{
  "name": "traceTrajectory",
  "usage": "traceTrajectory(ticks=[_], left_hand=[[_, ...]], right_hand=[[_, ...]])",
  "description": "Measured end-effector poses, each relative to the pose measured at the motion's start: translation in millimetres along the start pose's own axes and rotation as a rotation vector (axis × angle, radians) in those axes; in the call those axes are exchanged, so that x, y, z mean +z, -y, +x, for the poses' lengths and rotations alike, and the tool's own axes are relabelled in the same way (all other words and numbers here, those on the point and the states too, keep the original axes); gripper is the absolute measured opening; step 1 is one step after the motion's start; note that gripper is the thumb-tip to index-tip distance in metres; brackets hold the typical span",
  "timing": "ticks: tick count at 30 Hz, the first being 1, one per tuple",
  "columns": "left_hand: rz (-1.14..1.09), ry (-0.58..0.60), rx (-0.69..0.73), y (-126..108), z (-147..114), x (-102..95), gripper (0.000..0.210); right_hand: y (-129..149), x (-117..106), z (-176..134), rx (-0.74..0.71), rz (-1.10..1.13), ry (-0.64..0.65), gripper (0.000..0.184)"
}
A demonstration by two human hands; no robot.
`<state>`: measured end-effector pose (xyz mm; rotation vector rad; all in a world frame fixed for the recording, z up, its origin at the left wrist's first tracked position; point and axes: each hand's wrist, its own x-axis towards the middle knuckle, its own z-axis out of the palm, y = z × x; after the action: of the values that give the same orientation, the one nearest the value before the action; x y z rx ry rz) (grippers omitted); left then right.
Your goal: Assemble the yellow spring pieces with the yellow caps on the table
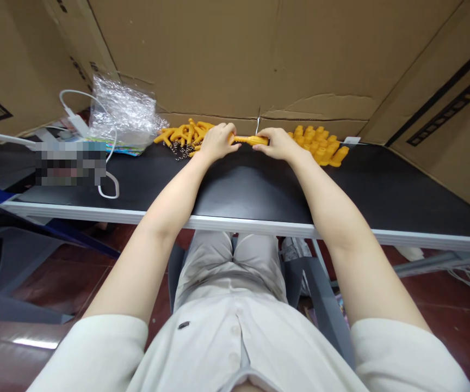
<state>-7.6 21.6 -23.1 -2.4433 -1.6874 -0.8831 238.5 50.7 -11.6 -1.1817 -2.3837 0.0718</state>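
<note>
- Left hand (217, 142): grip closed, thumb and fingers pinching the left end of a yellow piece (255, 140); that end is partly hidden.
- Right hand (278, 144): grip closed on the thicker right end.
- Key relation: yellow piece lies directly between the two grips, long axis running left to right, roughly parallel to the worktop (251, 188) edge. Neither hand is nearer; each has an end. Whether it touches the surface, cannot tell.
- Just beside the left hand: heap of branched yellow pieces (184, 132), small metal chains (180, 152) at its front.
- Just behind the right hand and wrist: cluster of stubby yellow pieces (320, 144), mostly upright, packed close.
- Farther left: crumpled clear plastic (123, 109), white cable (117, 186).
- Beyond everything: cardboard wall (239, 60).
</note>
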Motion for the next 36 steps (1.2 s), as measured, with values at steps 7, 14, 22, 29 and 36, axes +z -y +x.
traceTrajectory(ticks=[7, 14, 22, 29, 36], left_hand=[[0.02, 0.002, -0.027, 3, 0, -0.9, 0.037], [0.026, -0.013, -0.047, 6, -1, -0.1, 0.035], [0.004, -0.018, -0.039, 12, 3, 5.3, 0.036], [0.013, -0.044, -0.001, 10, 4, 8.0, 0.034], [0.04, -0.01, 0.0, 4, 3, 5.0, 0.034]], right_hand=[[-20, 5, 2, -0.041, 0.02, -0.005, 0.076], [-26, 4, 1, -0.054, -0.024, -0.012, 0.066], [-15, 6, 0, -0.064, -0.074, -0.03, 0.053], [-6, 2, 0, 0.007, -0.073, -0.026, 0.044], [7, -9, -5, 0.11, -0.042, 0.028, 0.041]])
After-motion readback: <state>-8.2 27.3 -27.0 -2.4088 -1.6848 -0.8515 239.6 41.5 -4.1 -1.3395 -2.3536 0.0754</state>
